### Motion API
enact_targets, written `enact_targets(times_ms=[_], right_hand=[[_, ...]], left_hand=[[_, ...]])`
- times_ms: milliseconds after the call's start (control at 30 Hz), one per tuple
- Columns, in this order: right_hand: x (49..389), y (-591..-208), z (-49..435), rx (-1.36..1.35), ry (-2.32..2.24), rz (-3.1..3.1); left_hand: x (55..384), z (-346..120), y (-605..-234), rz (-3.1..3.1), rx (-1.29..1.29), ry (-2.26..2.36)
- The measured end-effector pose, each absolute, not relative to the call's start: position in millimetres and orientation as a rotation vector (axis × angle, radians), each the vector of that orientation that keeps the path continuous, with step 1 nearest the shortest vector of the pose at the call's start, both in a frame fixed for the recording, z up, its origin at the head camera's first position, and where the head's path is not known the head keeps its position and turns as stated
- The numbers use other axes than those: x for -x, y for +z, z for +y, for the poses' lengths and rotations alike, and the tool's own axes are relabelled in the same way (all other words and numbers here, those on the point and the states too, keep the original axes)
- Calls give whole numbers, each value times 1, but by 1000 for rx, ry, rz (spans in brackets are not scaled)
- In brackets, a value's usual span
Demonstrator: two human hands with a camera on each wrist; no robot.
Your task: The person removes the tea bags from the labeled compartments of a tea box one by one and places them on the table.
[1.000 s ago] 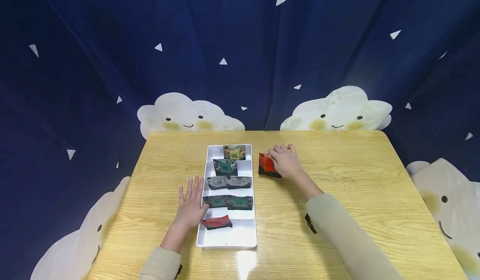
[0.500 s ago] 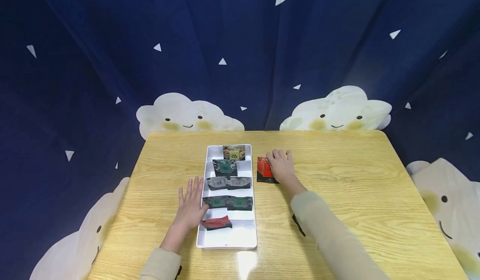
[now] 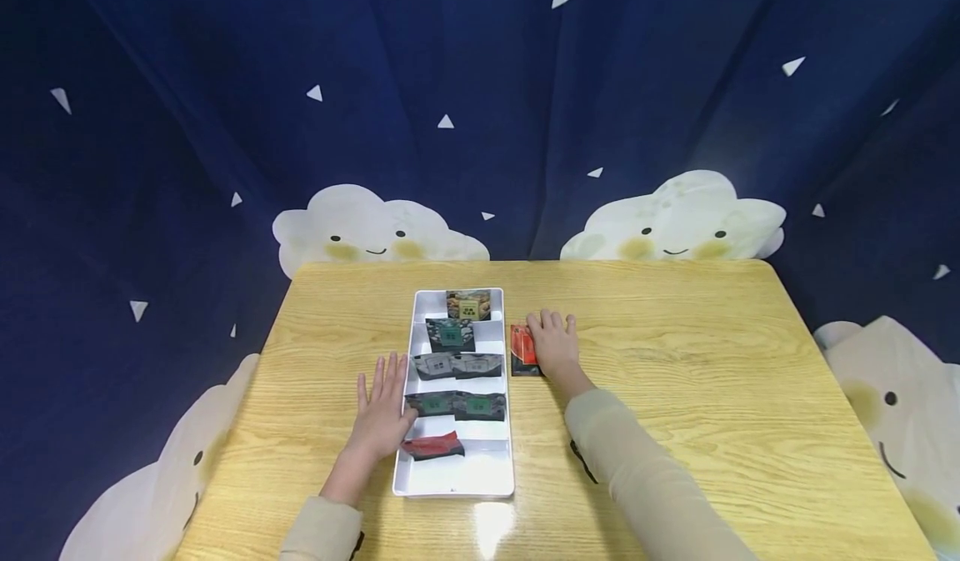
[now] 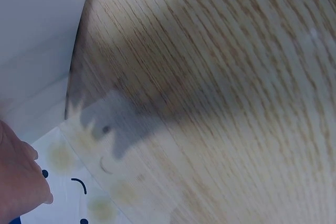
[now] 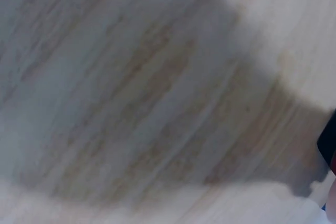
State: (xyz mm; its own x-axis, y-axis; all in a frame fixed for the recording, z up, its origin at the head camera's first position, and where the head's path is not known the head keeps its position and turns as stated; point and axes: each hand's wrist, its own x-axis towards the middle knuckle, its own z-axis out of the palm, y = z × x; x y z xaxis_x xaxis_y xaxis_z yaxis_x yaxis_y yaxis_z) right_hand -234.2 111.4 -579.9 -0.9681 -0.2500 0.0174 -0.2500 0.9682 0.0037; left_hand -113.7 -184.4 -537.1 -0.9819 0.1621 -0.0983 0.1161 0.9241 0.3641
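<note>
A white divided tray (image 3: 480, 466) lies on the table, bearing several small foil packets in its compartments. My left hand (image 3: 381, 415) rests at its left side, fingers straight and spread, thumb over the rim. In the left wrist view, fingertips (image 4: 26, 182) show beside the tray's white wall (image 4: 37, 40). Just right of the tray, my right hand (image 3: 557, 346) holds a red and black packet (image 3: 523, 351) by its right side, the fingers covering part of it. Only a dark corner of that packet (image 5: 328, 140) enters the right wrist view.
Packets in the tray run from a yellow-labelled one (image 3: 469, 306) at the far end, through a dark green one (image 3: 450, 336), grey ones (image 3: 478, 366) and green-labelled ones (image 3: 480, 407), to a red one (image 3: 435, 446) nearest me. The wooden table (image 3: 705, 361) ends at a blue curtain (image 3: 510, 111).
My right hand and the red and black packet have moved left and toward me, closer to the tray, with the packet turning slightly. The left hand and tray have stayed put.
</note>
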Motion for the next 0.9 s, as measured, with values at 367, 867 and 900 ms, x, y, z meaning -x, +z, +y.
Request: enact_targets(times_ms=[367,867,900], right_hand=[[230,-589,108,-319,97,-3129],[232,-586,108,-305,76,-3167],[232,-586,108,-303,78,-3169]], left_hand=[[115,-184,-538,2960,-207,521],[115,-183,-538,2969,-210,513],[115,-183,-538,2972,-212,514]])
